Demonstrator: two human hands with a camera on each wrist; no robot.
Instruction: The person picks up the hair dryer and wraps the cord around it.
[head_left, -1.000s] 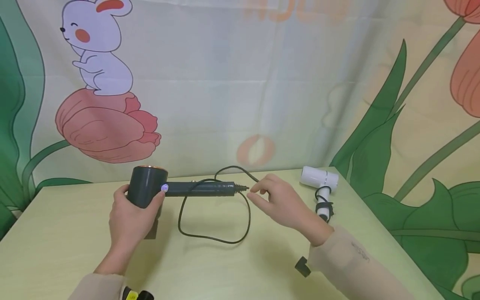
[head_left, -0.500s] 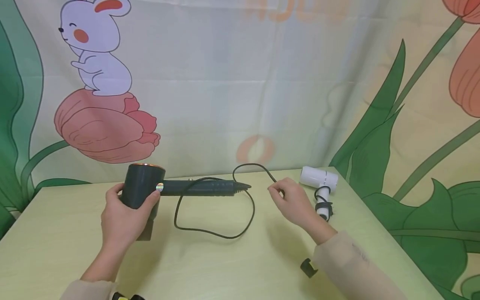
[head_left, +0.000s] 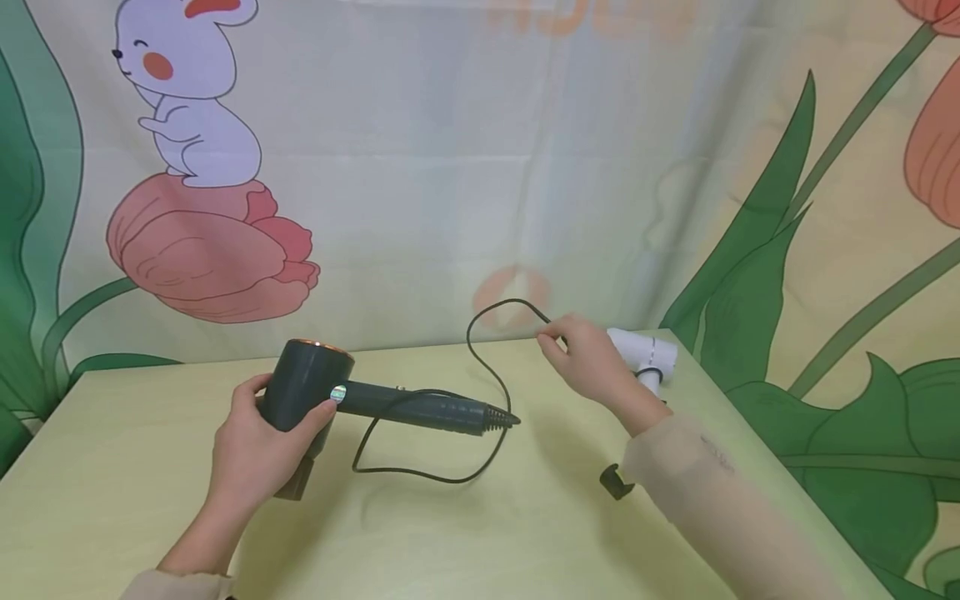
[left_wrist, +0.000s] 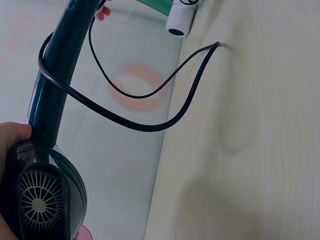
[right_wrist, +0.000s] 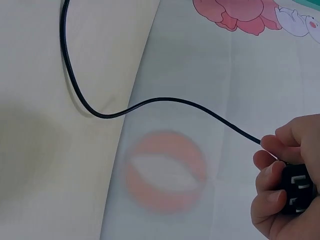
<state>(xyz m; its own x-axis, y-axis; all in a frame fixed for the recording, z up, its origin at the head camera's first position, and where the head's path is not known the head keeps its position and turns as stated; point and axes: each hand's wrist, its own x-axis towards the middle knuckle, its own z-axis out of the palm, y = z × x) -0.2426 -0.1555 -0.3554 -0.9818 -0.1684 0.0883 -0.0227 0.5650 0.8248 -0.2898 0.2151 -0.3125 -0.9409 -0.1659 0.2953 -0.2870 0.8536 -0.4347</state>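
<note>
My left hand [head_left: 255, 454] grips a dark hair dryer [head_left: 307, 375] round its wide barrel, holding it above the table with the handle pointing right and slightly down. In the left wrist view, the round vent grille [left_wrist: 40, 202] shows at the barrel's end. A black power cord [head_left: 471, 329] loops over and below the handle and rises to my right hand [head_left: 592, 362]. The right wrist view shows that hand pinching the cord, its fingers curled round the black plug [right_wrist: 296, 187] with pale metal parts.
A white hair dryer [head_left: 645, 350] lies at the table's back right, its cord wrapped round the handle and partly hidden by my right arm. Behind the pale table [head_left: 465, 550] hangs a printed curtain [head_left: 390, 183] with a rabbit and tulips.
My right hand has moved right and up from the handle's end, drawing the cord with it. The hair dryer's handle end has tipped down; my left hand keeps its hold.
</note>
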